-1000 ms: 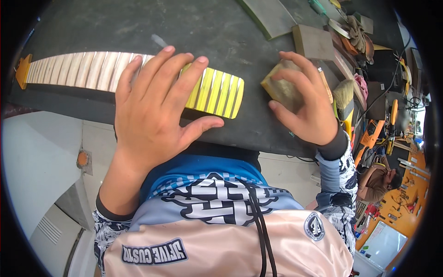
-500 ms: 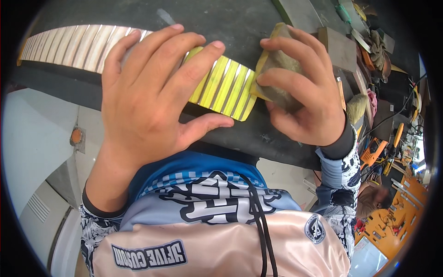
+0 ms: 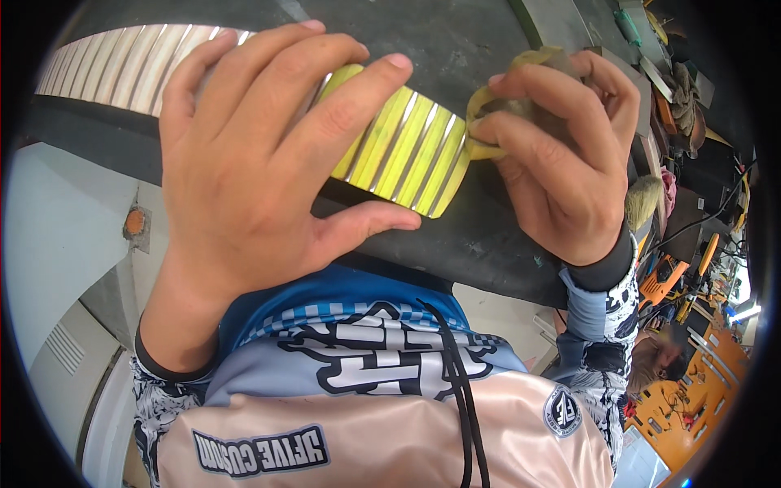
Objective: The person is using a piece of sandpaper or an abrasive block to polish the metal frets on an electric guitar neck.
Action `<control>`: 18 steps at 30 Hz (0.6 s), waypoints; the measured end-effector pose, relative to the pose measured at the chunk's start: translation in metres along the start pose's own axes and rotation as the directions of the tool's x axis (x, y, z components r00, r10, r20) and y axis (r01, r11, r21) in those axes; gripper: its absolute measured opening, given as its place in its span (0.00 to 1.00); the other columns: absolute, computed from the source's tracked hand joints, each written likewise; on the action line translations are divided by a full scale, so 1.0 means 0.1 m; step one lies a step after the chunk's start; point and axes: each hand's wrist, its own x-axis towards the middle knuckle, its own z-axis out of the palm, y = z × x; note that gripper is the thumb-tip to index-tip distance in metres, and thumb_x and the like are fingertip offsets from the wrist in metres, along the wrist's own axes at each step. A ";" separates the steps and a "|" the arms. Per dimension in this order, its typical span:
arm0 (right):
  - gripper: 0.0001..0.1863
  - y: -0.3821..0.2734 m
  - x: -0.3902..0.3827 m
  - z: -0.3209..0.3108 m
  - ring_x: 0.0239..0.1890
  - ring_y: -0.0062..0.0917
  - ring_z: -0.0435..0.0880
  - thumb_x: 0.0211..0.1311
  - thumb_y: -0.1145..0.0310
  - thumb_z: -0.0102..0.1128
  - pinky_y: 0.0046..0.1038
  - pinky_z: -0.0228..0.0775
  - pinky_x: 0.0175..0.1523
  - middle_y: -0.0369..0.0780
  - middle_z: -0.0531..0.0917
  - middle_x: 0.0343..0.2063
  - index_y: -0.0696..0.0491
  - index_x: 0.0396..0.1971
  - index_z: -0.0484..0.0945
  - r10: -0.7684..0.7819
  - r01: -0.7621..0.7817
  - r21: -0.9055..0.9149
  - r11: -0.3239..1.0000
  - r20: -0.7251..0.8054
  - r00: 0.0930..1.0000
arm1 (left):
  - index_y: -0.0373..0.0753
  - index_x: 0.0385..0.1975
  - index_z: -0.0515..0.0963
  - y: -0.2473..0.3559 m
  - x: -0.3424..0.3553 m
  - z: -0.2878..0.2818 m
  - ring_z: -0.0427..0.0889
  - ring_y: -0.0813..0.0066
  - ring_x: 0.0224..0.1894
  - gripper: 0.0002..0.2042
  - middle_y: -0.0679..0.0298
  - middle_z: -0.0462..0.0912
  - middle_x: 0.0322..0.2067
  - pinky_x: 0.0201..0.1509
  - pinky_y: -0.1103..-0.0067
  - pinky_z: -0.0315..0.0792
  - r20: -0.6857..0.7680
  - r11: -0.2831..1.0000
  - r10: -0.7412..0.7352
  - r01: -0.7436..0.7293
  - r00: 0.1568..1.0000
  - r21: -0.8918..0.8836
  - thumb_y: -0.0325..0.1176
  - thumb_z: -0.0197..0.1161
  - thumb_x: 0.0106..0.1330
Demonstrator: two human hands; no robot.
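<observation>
A long fretted board [image 3: 106,65] lies across the dark bench, its left section pale and its right end [image 3: 415,154] bright yellow, with metal strips across it. My left hand [image 3: 252,171] spans the board and holds it, fingers over the top and thumb along the near edge, hiding the middle. At the board's right end, my right hand [image 3: 569,163] is closed on a worn yellowish-grey pad [image 3: 545,61], bent up between my fingers and thumb. The pad's edge is at or very near the yellow end; whether they touch I cannot tell.
Behind my right hand are metal blocks [image 3: 549,20], a green-handled tool [image 3: 626,24], rags [image 3: 683,89] and a brush [image 3: 643,199]. A cable and several tools crowd the right side. A person [image 3: 659,358] is at lower right beside an orange pegboard [image 3: 691,390].
My right hand has moved up toward the board's end, and the pad is now more bent in my fingers. The board and my left hand appear higher in the view.
</observation>
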 end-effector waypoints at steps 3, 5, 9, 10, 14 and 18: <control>0.17 -0.06 -0.01 0.01 0.52 0.38 0.74 0.41 0.73 0.73 0.38 0.62 0.62 0.34 0.86 0.48 0.47 0.37 0.89 0.028 -0.027 -0.042 0.999 0.001 1.000 | 0.45 0.62 0.79 -0.22 -0.04 0.12 0.78 0.57 0.62 0.42 0.61 0.82 0.55 0.69 0.59 0.60 -0.154 0.937 0.322 -0.291 0.934 0.193 0.69 0.69 0.52; 0.17 -0.08 -0.03 0.06 0.52 0.38 0.74 0.41 0.72 0.73 0.36 0.62 0.61 0.33 0.86 0.47 0.46 0.36 0.90 0.031 -0.031 0.009 0.999 -0.018 0.999 | 0.45 0.62 0.79 0.10 0.03 -0.11 0.78 0.57 0.62 0.42 0.61 0.82 0.55 0.69 0.59 0.60 0.029 0.998 0.037 -0.039 0.999 0.042 0.70 0.69 0.52; 0.16 -0.32 -0.02 0.01 0.54 0.35 0.71 0.40 0.72 0.70 0.34 0.63 0.58 0.29 0.85 0.45 0.42 0.34 0.91 0.183 -0.183 0.007 0.983 0.007 0.983 | 0.45 0.62 0.79 -0.30 -0.07 0.15 0.78 0.57 0.62 0.43 0.61 0.82 0.55 0.69 0.60 0.60 -0.212 0.924 0.366 -0.326 0.906 0.202 0.70 0.69 0.52; 0.16 -0.19 -0.04 0.06 0.54 0.35 0.71 0.40 0.71 0.71 0.33 0.63 0.58 0.29 0.86 0.45 0.43 0.34 0.91 0.072 -0.074 -0.046 0.996 -0.051 0.996 | 0.45 0.62 0.79 -0.06 -0.02 -0.03 0.78 0.58 0.62 0.42 0.61 0.82 0.55 0.68 0.60 0.60 -0.102 0.974 0.210 -0.199 0.972 0.111 0.70 0.69 0.52; 0.16 -0.20 -0.04 0.06 0.52 0.34 0.71 0.39 0.72 0.70 0.32 0.64 0.56 0.28 0.86 0.45 0.44 0.34 0.91 -0.039 0.036 -0.053 0.998 -0.071 0.997 | 0.45 0.62 0.79 0.07 -0.02 -0.16 0.78 0.58 0.61 0.42 0.61 0.82 0.55 0.67 0.60 0.61 0.004 0.997 0.059 -0.059 0.998 0.053 0.69 0.69 0.52; 0.16 -0.17 0.03 0.03 0.51 0.33 0.71 0.36 0.71 0.71 0.31 0.64 0.55 0.27 0.85 0.45 0.45 0.32 0.92 -0.035 0.027 -0.084 0.996 -0.095 0.995 | 0.45 0.61 0.80 -0.03 -0.02 -0.13 0.78 0.58 0.60 0.42 0.61 0.82 0.55 0.66 0.61 0.62 0.011 0.999 0.035 -0.035 0.999 0.031 0.68 0.70 0.51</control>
